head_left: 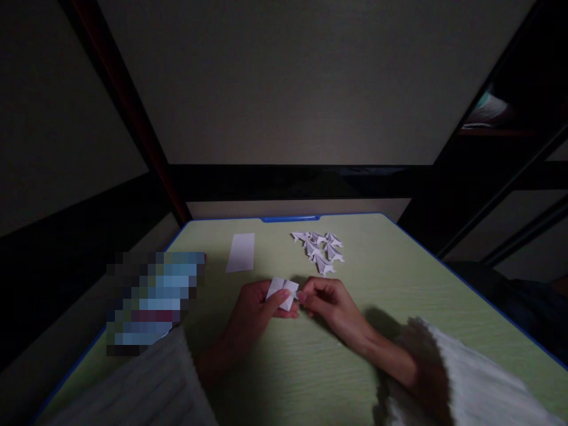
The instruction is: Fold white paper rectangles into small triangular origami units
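A small white folded paper [277,287] is held above the table's near middle. My left hand [260,302] is closed on it, thumb on top and fingers underneath. On the paper's right side, my right hand [327,299] pinches a narrow pointed flap between thumb and fingertips. Beyond the hands lie several white folded paper figures [325,263] in a loose cluster, some touching each other. To their left rests a flat white sheet of paper [241,251]. The underside of the held paper is hidden by the left fingers.
The light green table [399,284] has a blue edge and a blue handle [290,219] at its far side. A pixelated object [155,302] lies along the left edge. A pale panel [302,83] rises behind. Dark shelving holds a white item [488,111] at right.
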### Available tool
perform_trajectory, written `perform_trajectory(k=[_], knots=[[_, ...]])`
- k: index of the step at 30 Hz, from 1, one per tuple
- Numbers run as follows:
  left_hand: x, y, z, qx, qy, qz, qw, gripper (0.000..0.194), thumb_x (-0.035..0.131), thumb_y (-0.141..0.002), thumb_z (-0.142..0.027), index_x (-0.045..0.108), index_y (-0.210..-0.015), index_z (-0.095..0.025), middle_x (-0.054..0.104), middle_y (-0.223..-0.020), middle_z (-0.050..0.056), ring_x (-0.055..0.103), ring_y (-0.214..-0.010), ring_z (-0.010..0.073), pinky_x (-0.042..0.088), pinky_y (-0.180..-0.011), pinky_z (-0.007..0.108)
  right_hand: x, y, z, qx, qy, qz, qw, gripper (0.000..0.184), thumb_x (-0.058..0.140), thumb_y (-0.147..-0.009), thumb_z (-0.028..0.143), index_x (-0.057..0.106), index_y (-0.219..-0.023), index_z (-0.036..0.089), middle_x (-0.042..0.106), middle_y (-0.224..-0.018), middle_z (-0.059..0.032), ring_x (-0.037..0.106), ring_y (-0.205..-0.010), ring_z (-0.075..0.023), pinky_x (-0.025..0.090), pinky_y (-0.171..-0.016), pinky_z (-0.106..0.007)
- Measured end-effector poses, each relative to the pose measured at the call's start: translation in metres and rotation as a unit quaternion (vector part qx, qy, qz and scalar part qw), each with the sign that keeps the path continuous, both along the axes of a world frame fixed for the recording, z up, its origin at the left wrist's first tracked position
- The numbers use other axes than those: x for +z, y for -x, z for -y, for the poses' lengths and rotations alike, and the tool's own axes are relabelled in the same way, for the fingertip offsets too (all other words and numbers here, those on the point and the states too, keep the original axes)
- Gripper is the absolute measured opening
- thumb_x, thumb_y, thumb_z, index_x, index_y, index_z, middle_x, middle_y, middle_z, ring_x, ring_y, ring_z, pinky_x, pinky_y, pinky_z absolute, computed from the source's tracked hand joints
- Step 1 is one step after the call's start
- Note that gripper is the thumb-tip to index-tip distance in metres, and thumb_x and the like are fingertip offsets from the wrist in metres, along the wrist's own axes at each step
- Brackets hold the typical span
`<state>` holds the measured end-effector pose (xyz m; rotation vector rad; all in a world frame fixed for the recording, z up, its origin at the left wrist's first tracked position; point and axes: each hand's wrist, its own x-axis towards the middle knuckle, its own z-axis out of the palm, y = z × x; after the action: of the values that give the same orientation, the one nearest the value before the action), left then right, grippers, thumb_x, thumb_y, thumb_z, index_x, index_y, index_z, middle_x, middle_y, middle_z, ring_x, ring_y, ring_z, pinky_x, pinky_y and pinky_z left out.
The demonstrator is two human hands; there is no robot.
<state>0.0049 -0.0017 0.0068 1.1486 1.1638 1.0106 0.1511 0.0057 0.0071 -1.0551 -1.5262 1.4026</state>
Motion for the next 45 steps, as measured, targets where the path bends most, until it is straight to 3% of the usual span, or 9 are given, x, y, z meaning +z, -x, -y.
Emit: perform_trajectory(k=[8,14,23,34,40,45], knots=[[-0.0005,-0.0008,0.0013,-0.002,0.015,0.015,1.000,0.023,0.062,-0.061,-0.032,0.062,-0.067,-0.010,0.064,-0.056,0.002,0.061,-0.055,0.0165,0.050,-0.058,0.028,-0.0016,0.0002,0.0007,0.012,-0.051,0.006,0.999,0.013,0.053,-0.068,0.021,0.048,-0.057,0.015,0.041,-0.052,0.0046,0.035,-0.047,-0.0065,0.027,-0.045,-0.019],[0.0002,0.0013,0.0043,-0.020,-0.019,0.005,1.000,0.019,0.059,-0.064,-0.029,0.061,-0.065,-0.011,0.063,-0.054,0.001,0.059,-0.049,0.0137,0.046,-0.050,0.023,-0.0046,0.0006,-0.0002,0.051,-0.042,-0.014,0.998,0.017,0.052,-0.071,0.026,0.045,-0.060,0.016,0.040,-0.052,0.0046,0.037,-0.048,-0.0071,0.027,-0.046,-0.020],[-0.0013,0.0040,0.0026,-0.138,-0.015,0.038,0.990,0.019,0.054,-0.069,-0.029,0.060,-0.066,-0.011,0.063,-0.055,0.003,0.055,-0.046,0.0101,0.041,-0.043,0.019,0.0023,-0.0024,0.0046,0.162,-0.015,-0.060,0.985,0.028,0.047,-0.075,0.039,0.043,-0.062,0.015,0.043,-0.052,0.0039,0.038,-0.047,-0.0062,0.029,-0.045,-0.019],[-0.0003,0.0055,0.0009,-0.143,0.002,0.057,0.988,0.014,0.060,-0.062,-0.025,0.063,-0.059,-0.011,0.061,-0.053,0.001,0.051,-0.049,0.0089,0.038,-0.047,0.018,-0.0039,-0.0040,0.0019,0.162,-0.004,-0.090,0.983,0.021,0.050,-0.073,0.028,0.044,-0.059,0.015,0.044,-0.048,0.0057,0.034,-0.039,-0.0031,0.025,-0.040,-0.017],[0.0034,0.0033,0.0013,-0.144,-0.008,0.029,0.989,0.015,0.061,-0.058,-0.025,0.062,-0.054,-0.010,0.057,-0.051,0.001,0.048,-0.048,0.0097,0.037,-0.046,0.020,-0.0019,-0.0010,0.0027,0.150,0.000,-0.092,0.984,0.022,0.055,-0.070,0.030,0.043,-0.060,0.015,0.046,-0.052,0.0044,0.039,-0.045,-0.0050,0.027,-0.043,-0.017],[0.0021,0.0013,0.0007,-0.157,-0.006,-0.010,0.988,0.017,0.062,-0.056,-0.027,0.058,-0.055,-0.011,0.050,-0.051,-0.002,0.047,-0.050,0.0100,0.036,-0.047,0.020,-0.0015,-0.0008,0.0035,0.116,0.004,-0.099,0.988,0.027,0.056,-0.069,0.035,0.043,-0.058,0.015,0.037,-0.048,0.0068,0.031,-0.044,-0.0046,0.021,-0.041,-0.018]])
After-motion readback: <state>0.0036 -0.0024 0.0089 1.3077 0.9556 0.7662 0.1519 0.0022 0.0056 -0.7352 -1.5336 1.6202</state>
